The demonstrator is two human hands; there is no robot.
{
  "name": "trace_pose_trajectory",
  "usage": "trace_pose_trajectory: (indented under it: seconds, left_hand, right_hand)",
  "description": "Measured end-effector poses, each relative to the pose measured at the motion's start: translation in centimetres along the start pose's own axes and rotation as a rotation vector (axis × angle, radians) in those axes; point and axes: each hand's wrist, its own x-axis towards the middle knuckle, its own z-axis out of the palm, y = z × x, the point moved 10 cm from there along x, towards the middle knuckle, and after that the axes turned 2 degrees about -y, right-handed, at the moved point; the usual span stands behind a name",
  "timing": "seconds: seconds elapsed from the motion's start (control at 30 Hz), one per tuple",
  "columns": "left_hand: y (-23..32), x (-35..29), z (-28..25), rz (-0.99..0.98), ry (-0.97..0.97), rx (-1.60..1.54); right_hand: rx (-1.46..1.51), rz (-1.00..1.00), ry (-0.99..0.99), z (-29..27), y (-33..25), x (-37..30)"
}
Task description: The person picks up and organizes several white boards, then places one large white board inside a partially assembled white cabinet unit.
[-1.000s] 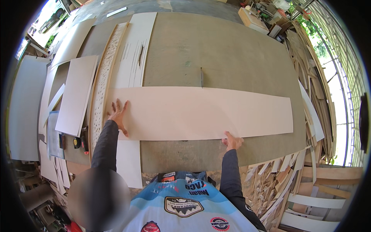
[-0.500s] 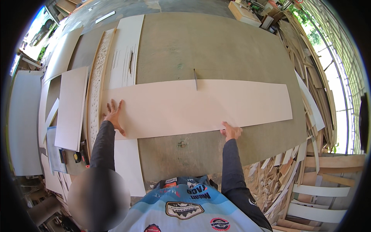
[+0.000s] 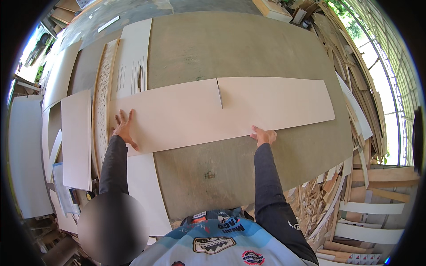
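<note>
Dark lettering (image 3: 230, 226) spans your blue shirt (image 3: 222, 258) at six o'clock, alongside a dark-bordered lettered badge (image 3: 214, 244) and a round red emblem (image 3: 253, 258).

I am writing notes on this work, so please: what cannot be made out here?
Head view:
Worktop under pale panel: hidden by it.
Right hand, some fingers: hidden by itself.
Left sleeve, lower part: covered by blurred disc.
Shirt, bottom: cut by lower edge.
</note>
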Motion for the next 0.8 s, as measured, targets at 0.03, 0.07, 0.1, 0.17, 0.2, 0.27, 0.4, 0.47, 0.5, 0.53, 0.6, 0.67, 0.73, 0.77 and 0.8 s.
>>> trace_pose_trajectory:
  seconds: [0.03, 0.07, 0.1, 0.17, 0.2, 0.27, 0.4, 0.47, 0.5, 0.53, 0.6, 0.67, 0.73, 0.77, 0.8]
  left_hand:
    - [0.0, 0.4, -0.3, -0.001, 0.004, 0.000]
    - [-0.1, 0.8, -0.6, -0.008, 0.001, -0.009]
    - [0.2, 1.0, -1.1, -0.012, -0.003, -0.018]
    - [0.5, 1.7, -1.9, -0.017, -0.008, -0.025]
    - [0.6, 2.0, -2.2, -0.019, -0.007, -0.023]
    - [0.5, 2.6, -2.7, -0.016, -0.002, -0.029]
    - [0.4, 3.7, -3.7, -0.005, 0.011, -0.054]
    - [0.4, 4.4, -4.0, -0.005, 0.014, -0.056]
    - [0.2, 4.8, -4.2, -0.006, 0.015, -0.054]
    - [0.1, 5.2, -4.3, -0.007, 0.017, -0.051]
    - [-0.1, 5.8, -4.6, -0.005, 0.022, -0.056]
    - [-0.2, 6.7, -4.9, -0.003, 0.028, -0.065]
    - [-0.4, 7.6, -5.3, -0.005, 0.034, -0.078]
    - [-0.5, 8.0, -5.5, -0.005, 0.032, -0.074]
    - [-0.4, 8.3, -5.9, -0.005, 0.030, -0.070]
  right_hand:
    - [0.003, -0.006, 0.016, 0.3, -0.4, 0.0]
    - [0.006, -0.013, 0.032, 0.6, -0.8, -0.1]
    - [0.008, -0.019, 0.051, 0.8, -1.2, -0.2]
    - [0.004, -0.009, 0.062, 1.4, -1.9, 0.0]
    - [0.002, -0.004, 0.065, 1.8, -2.1, 0.1]
    - [0.003, -0.002, 0.071, 2.4, -2.4, 0.7]
    - [-0.009, -0.013, 0.084, 3.5, -2.9, 1.4]
    - [-0.045, -0.021, 0.121, 3.8, -3.4, 1.6]
    - [-0.063, -0.025, 0.138, 4.0, -3.6, 1.5]
    - [-0.066, -0.027, 0.141, 4.3, -3.9, 1.5]
    - [-0.072, -0.033, 0.149, 4.8, -4.4, 1.7]
    - [-0.089, -0.031, 0.147, 5.4, -4.9, 1.8]
    - [-0.101, -0.029, 0.150, 5.9, -5.6, 1.9]
    - [-0.103, -0.028, 0.154, 6.2, -5.9, 2.0]
    - [-0.105, -0.028, 0.159, 6.5, -6.2, 2.0]
